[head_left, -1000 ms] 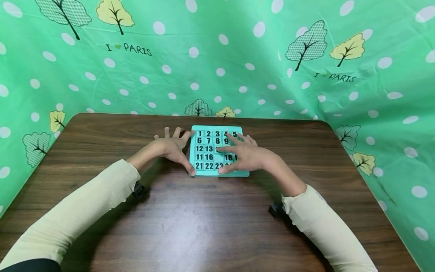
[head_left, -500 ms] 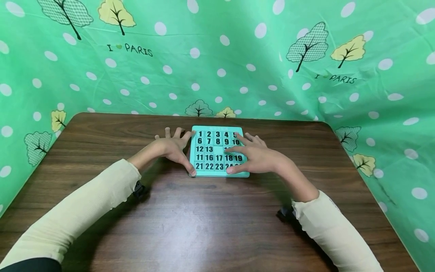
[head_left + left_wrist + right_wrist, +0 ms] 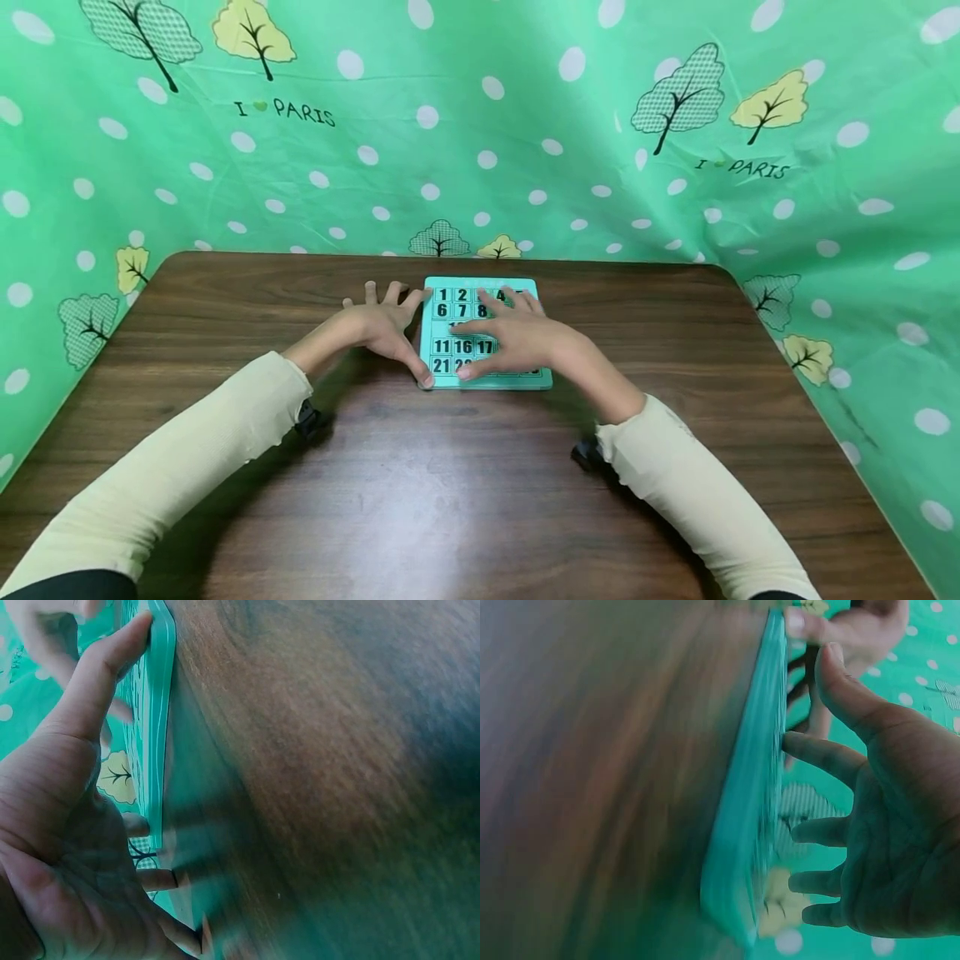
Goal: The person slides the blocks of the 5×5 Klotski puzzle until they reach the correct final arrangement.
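Observation:
A turquoise number slide puzzle [image 3: 480,283] lies flat on the table, its black-numbered tiles in rows. My left hand [image 3: 378,329] is spread along the puzzle's left side. Its thumb presses the near left corner and its index finger touches the far left corner, the other fingers fanned out. Over the tiles, my right hand [image 3: 517,337] is stretched out, its index fingertip on the third row towards the left. That hand hides much of the right half. In the right wrist view the index finger [image 3: 821,754] meets the tile face while the other fingers stay off it.
The puzzle sits near the far edge of a dark wooden table [image 3: 420,500]. Behind the table hangs a green dotted cloth [image 3: 450,100] with printed trees. A dark wrist device [image 3: 309,421] shows under the left sleeve, another [image 3: 588,456] under the right.
My right hand went right, then swept left across the third row. The 17 tile filled the fourth-row gap, and third-row tiles have shifted. My left hand has stayed in place.

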`<state>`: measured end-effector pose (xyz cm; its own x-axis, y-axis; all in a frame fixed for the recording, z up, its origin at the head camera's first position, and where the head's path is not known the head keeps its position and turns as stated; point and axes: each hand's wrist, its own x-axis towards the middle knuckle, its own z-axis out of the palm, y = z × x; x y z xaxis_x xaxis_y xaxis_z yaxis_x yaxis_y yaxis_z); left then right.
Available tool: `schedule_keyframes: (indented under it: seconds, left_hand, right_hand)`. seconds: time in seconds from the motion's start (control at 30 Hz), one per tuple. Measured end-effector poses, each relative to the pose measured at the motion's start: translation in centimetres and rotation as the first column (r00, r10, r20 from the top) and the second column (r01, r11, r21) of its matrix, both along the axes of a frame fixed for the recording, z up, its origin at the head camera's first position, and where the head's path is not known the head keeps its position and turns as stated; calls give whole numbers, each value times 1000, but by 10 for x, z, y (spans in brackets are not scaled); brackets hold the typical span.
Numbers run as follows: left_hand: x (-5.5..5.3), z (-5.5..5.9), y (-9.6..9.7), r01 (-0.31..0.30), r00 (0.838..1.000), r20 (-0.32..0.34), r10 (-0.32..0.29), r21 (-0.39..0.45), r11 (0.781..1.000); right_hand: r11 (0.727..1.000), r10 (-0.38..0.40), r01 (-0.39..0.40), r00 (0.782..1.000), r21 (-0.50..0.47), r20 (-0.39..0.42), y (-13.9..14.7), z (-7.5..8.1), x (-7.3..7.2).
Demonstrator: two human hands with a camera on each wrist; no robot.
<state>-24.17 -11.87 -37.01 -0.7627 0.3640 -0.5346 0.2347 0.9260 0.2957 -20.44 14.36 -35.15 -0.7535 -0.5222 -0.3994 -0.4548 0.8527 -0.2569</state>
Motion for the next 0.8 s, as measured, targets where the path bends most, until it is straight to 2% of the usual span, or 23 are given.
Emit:
schedule_keyframes:
  seconds: [0.17,0.27,0.4,0.47,0.6,0.7,0.77,0.8]
  left_hand:
    - [-4,-8,0,-2,1000,-19,2,-15,1000]
    - [-12,-23,-2,-4,999,-34,4,-29,1000]
    - [-16,-30,-4,-3,999,-36,1,-35,999]
    - [-15,-29,-4,-4,999,-35,3,-35,999]
    - [-7,-16,-2,3,1000,-22,-3,-9,1000]
    - [0,-5,-1,4,1000,-17,-4,6,1000]
    - [2,-3,-1,6,1000,-17,-6,14,1000]
    - [5,2,0,5,1000,-13,-4,23,1000]
  right_hand:
    - [1000,-13,12,999,-18,-34,19,4,5]
    - [997,44,-46,998,-61,-42,13,3,11]
    - [992,114,-115,993,-56,-15,-3,1,16]
    - [995,102,-102,995,-19,-10,-9,0,15]
    - [999,45,-44,999,30,-9,-13,-2,6]
    - [999,35,-35,999,-11,-4,-8,-2,1]
    - [998,33,-34,999,-52,-13,1,0,1]
    - [997,30,-32,999,-69,-22,7,1,2]
